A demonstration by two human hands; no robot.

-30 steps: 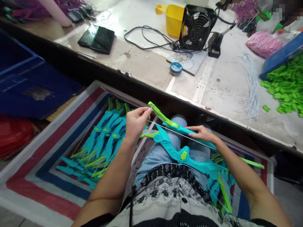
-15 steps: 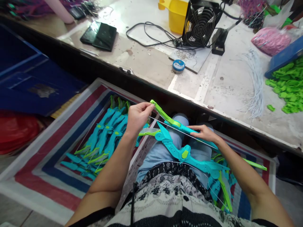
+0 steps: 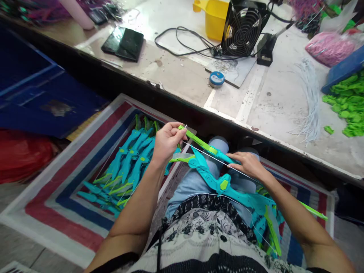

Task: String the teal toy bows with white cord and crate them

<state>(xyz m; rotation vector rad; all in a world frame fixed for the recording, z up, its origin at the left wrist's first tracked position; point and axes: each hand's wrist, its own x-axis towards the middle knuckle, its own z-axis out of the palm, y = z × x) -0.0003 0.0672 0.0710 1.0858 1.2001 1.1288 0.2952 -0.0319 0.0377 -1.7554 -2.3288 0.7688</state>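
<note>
A cluttered table (image 3: 182,76) ahead; a slim turquoise-and-green bow (image 3: 212,149) between your left hand (image 3: 170,142) and right hand (image 3: 248,165).
Its white string (image 3: 204,153) runs alongside, left end seemingly unsecured yet. Your left hand pinches string and green tip; your right holds the turquoise section. Below your hands, another bow (image 3: 209,180) already carries string.

Pale, scuffed desk (image 3: 176,72)
From the blue-topped tin (image 3: 216,79): yellow tub (image 3: 215,21) at twelve o'clock, black fan (image 3: 244,32) at one, green pieces (image 3: 348,108) at three, black device (image 3: 129,44) at ten.
</note>
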